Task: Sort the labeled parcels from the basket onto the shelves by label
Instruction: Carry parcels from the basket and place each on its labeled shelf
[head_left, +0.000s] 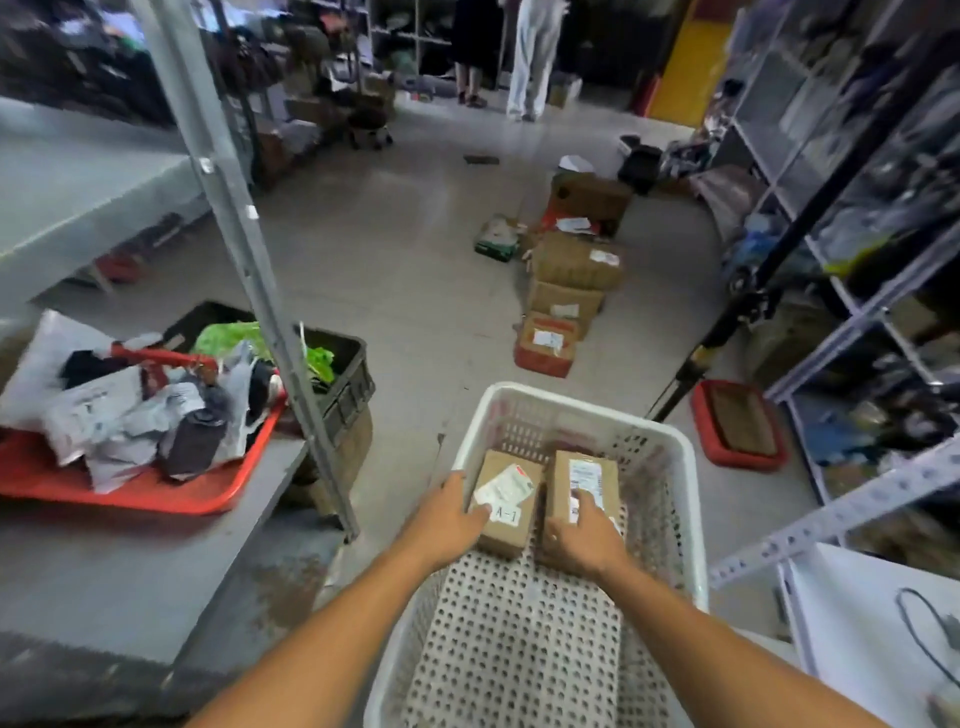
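A: Where were the parcels found, taking the white basket (524, 395) as the mark?

B: Both were seen inside it, at its far end, side by side and touching or nearly so. The left parcel (506, 501), marked "A-1", was laid with its long axis running away from the wearer; the right parcel (579, 493) was laid the same way.

A: And the hands?

B: The left hand (451, 519) was placed on the near left corner of the A-1 parcel, fingers curled over its edge. The right hand (587, 538) was spread over the near end of the other parcel, one finger laid along its label. Neither parcel was seen lifted clear of the basket floor.

A: Which hand was nearer to its box?

B: Each was already in contact. A lift towards the wearer was judged likely, with the A-1 label to be matched against the shelving (852, 499) just right of the basket.
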